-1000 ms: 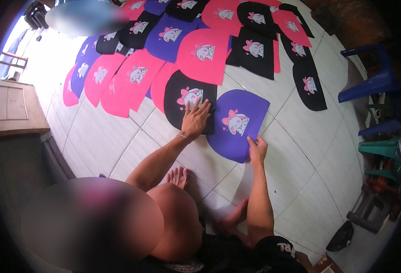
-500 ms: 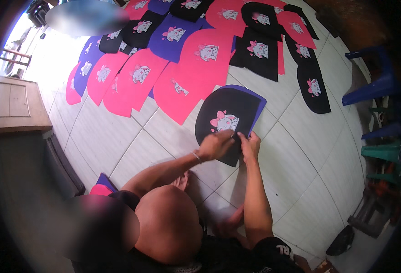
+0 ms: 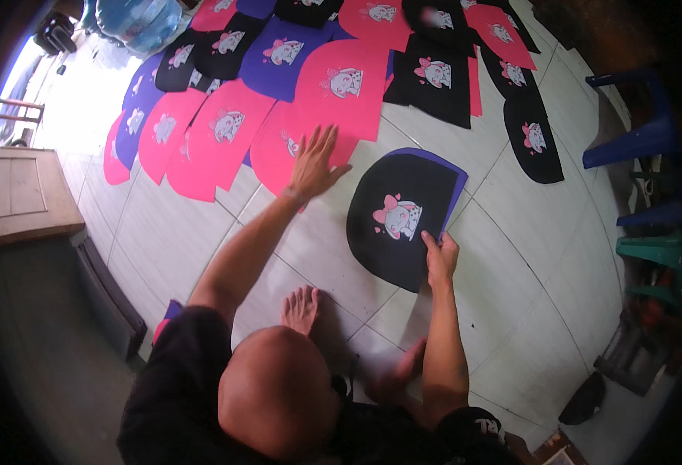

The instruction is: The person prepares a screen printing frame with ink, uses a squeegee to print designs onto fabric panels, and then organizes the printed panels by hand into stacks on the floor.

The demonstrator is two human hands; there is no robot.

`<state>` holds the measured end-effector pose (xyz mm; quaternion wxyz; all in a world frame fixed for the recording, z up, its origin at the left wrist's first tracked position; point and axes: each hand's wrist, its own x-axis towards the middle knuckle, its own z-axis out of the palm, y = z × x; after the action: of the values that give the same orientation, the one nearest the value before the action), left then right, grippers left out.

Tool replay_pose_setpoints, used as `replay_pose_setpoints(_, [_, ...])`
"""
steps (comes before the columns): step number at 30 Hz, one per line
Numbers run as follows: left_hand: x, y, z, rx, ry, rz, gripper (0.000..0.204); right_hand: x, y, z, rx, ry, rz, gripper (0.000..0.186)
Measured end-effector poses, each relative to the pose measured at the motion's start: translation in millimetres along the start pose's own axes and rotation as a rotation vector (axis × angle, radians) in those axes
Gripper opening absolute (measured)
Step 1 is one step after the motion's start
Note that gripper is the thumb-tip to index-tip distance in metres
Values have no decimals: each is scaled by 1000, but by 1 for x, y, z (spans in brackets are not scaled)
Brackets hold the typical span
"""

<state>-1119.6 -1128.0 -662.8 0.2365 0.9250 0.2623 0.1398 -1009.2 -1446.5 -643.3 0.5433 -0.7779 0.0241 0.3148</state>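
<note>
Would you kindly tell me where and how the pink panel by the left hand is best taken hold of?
Probably by its free edge nearest the person, pinched by the left hand from the person's side: the pink panel looks thin and flat, with that edge over the tiles, while another pink panel overlaps its far part.

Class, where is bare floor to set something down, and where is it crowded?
Bare tiles lie between the right hand and the stools, and between the left forearm and the cabinet. Beyond the left hand, overlapping pieces make it crowded.
</note>
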Motion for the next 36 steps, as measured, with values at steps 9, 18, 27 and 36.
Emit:
replay_pose_setpoints(9, [62,5,24,195,-95,143,56,18,14,-4,142,21,-92,12])
replay_pose_setpoints(18, [-26,63,7,104,45,493,44,15,-11,14,302,-33,40,20])
replay_pose_setpoints(27, [-123,60,24,-388,-267,353,48,24,6,46,-29,-13,-145,29])
replay_pose_setpoints(36, [32,-4,5,200,-138,104,56,21,-2,15,232,-115,-53,13])
